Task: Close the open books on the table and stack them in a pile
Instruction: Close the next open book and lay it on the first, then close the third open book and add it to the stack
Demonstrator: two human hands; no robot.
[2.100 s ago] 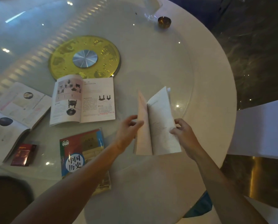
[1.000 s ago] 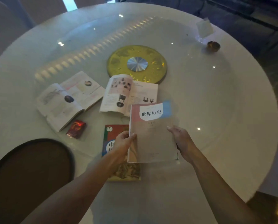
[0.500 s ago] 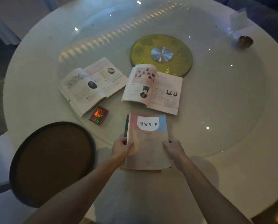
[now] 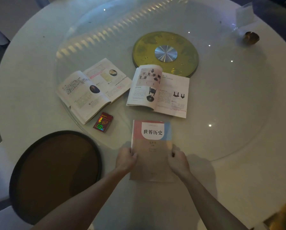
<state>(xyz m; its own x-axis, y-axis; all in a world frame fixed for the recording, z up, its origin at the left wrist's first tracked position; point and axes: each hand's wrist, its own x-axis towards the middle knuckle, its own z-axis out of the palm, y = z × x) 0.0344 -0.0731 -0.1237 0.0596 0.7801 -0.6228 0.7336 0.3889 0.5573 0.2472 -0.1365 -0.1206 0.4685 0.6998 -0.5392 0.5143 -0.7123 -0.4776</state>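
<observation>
Got both hands on the closed history textbook [image 4: 151,150] right in front of me, near the edge of the round white table [image 4: 238,171]. My left hand [image 4: 125,159] pinches its left edge and my right hand [image 4: 178,161] pinches the right edge, fingers curled around the sides. Whether another book sits under it, can't tell from here. Two books lie open further out: one with portrait pictures [image 4: 94,90] on the left, one with bronze vessel photos [image 4: 159,91] just beside it, its far corner overlapping the gold turntable disc [image 4: 185,53]. A red cigarette pack [image 4: 103,122] sits near the left open book. Dark round tray [image 4: 56,173] is at my left.
</observation>
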